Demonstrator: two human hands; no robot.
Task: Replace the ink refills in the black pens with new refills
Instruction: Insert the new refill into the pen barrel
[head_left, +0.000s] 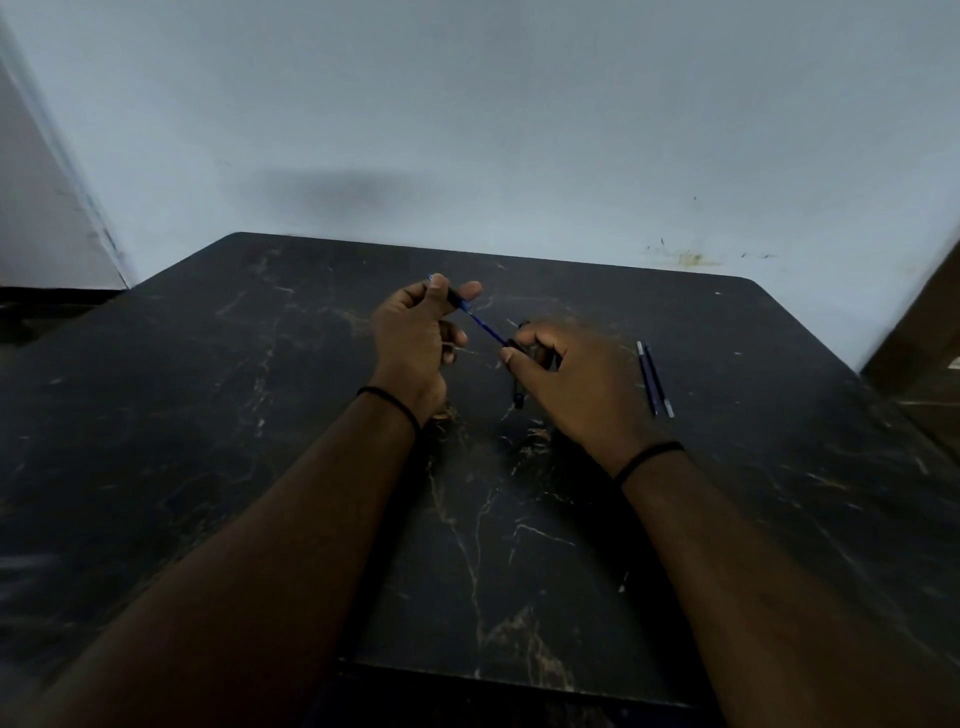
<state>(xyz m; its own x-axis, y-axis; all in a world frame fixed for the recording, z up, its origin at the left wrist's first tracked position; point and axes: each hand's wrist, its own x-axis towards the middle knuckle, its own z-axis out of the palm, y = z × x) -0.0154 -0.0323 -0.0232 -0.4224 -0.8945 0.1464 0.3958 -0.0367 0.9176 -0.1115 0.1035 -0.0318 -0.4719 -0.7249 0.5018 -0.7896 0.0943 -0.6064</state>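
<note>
While the left hand (415, 338) pinches a black pen barrel (453, 296), the right hand (571, 374) pinches a blue refill (485, 325) running diagonally from far-left to near-right above the worktop (260, 415). Two spare refills (654, 379) lie right, pointing away.

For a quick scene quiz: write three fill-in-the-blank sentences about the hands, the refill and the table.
1. The blue refill stretches between the left hand and the ____ hand.
2. Two spare refills lie on the table to the ____ of the right hand.
3. Each wrist wears a ____ band.

Missing words: right; right; black
</note>
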